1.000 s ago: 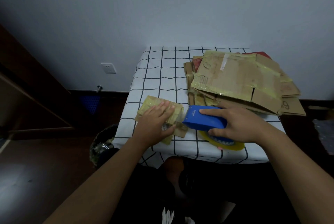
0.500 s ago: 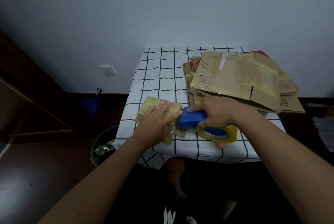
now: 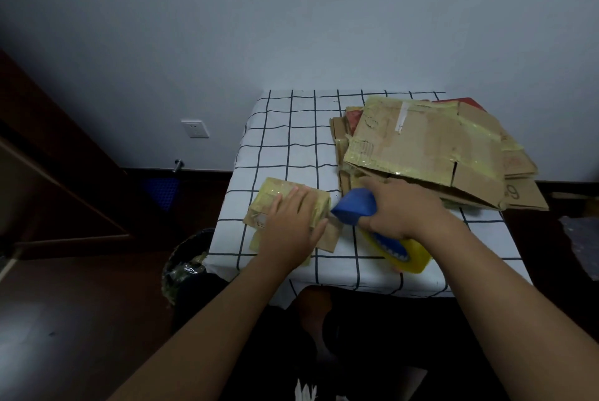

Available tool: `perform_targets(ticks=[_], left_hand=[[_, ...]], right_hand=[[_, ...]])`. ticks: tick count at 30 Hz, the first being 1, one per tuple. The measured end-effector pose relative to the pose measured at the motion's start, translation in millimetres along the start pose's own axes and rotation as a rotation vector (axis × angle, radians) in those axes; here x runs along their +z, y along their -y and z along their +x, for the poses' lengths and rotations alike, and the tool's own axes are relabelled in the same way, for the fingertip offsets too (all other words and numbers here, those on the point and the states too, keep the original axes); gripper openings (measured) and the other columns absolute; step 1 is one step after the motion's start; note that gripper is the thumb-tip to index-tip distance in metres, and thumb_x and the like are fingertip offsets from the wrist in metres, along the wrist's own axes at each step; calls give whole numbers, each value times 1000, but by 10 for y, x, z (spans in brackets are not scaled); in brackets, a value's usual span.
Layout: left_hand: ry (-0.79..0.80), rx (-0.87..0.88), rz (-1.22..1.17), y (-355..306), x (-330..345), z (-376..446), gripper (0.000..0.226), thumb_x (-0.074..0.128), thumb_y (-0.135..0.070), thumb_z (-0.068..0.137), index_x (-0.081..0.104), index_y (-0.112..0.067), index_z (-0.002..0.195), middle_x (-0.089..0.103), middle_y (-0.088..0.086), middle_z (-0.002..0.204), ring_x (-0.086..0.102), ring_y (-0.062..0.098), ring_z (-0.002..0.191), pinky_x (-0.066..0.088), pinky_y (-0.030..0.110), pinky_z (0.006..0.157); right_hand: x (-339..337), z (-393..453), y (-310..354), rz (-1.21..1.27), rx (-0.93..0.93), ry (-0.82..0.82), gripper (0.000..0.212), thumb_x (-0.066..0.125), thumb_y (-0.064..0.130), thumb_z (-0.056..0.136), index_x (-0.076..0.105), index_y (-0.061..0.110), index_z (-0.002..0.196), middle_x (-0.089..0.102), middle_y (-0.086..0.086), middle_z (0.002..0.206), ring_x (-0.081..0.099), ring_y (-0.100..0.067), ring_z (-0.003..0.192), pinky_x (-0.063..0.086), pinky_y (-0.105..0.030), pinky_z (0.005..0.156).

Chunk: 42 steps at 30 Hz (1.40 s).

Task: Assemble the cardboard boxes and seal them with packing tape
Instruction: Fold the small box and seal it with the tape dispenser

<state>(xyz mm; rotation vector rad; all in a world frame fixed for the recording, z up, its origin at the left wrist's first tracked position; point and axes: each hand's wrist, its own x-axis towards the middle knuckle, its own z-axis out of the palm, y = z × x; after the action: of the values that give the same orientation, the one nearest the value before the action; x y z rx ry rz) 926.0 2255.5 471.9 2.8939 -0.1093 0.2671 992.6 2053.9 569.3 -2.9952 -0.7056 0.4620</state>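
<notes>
While left hand (image 3: 290, 225) presses small box (image 3: 285, 206) flat-fingered, right hand (image 3: 400, 211) fingers grip dispenser (image 3: 353, 206).

Both arms were bare all the way up, with no sleeves on them. The left hand (image 3: 289, 228) and the right hand (image 3: 400, 210) wore no gloves, rings or watch. Lower down, the person wore dark clothes, too dim to see well.

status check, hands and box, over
Left hand flat on small box. Right hand gripping blue tape dispenser at box's right edge. Flattened cardboard stack behind, clear.
</notes>
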Motion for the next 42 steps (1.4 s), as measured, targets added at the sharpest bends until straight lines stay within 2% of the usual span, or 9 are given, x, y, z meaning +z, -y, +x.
perform_targets(ticks=[3,8,14,17,21,24,28,37,42], left_hand=[[-46,30,53,6,-17,41,52,33,-37,97,52,-9,136,52,11,142,42,28,137,25,46,115],[17,8,-56,190,-109,-26,59,60,-13,89,41,-13,145,29,8,158,15,28,149,8,39,120],[0,-64,8,268,-46,-5,56,42,-28,103,24,-14,154,20,9,161,11,27,150,-1,36,118],[35,44,77,366,-60,-32,58,54,-18,98,31,-8,151,33,13,156,25,31,146,8,42,119],[50,98,77,465,-115,-90,61,60,-20,95,34,-8,149,35,13,155,30,33,144,12,42,117],[56,14,15,401,-126,-45,59,53,-29,99,32,-14,151,29,13,158,21,33,147,14,46,119],[51,118,87,401,-80,-31,56,53,-23,93,40,-4,145,50,19,143,45,39,134,28,52,110],[100,188,150,394,-87,-23,56,37,-40,94,54,-6,135,55,22,137,51,38,128,28,50,106],[134,123,140,394,-114,-9,65,30,-48,98,41,-7,146,40,16,151,33,34,142,11,41,115]], right_hand=[[86,-58,-14,145,122,-126,73,54,63,86,30,28,146,53,-6,127,57,-29,106,44,-35,70],[278,-112,100,291,196,-239,72,50,64,87,29,30,147,51,-5,131,57,-31,109,44,-38,75],[430,-103,265,211,187,-313,73,40,64,92,14,33,152,52,-8,125,61,-32,97,43,-39,75],[485,-90,242,143,174,-301,72,30,66,94,3,38,154,49,-9,128,61,-31,97,41,-43,88],[488,-95,177,242,203,-253,66,33,63,96,13,38,153,43,-10,130,57,-32,92,40,-34,69],[501,-94,128,327,195,-226,66,43,60,93,18,40,151,41,-7,125,48,-29,86,40,-35,70],[466,-75,16,469,141,-156,72,56,60,88,22,42,150,46,-7,126,53,-29,103,40,-34,77],[468,-80,26,482,178,-181,91,49,75,83,3,40,154,51,2,101,51,-22,87,43,-35,70],[510,-88,77,467,239,-241,80,51,67,87,15,38,151,54,1,93,50,-24,79,41,-34,64]])
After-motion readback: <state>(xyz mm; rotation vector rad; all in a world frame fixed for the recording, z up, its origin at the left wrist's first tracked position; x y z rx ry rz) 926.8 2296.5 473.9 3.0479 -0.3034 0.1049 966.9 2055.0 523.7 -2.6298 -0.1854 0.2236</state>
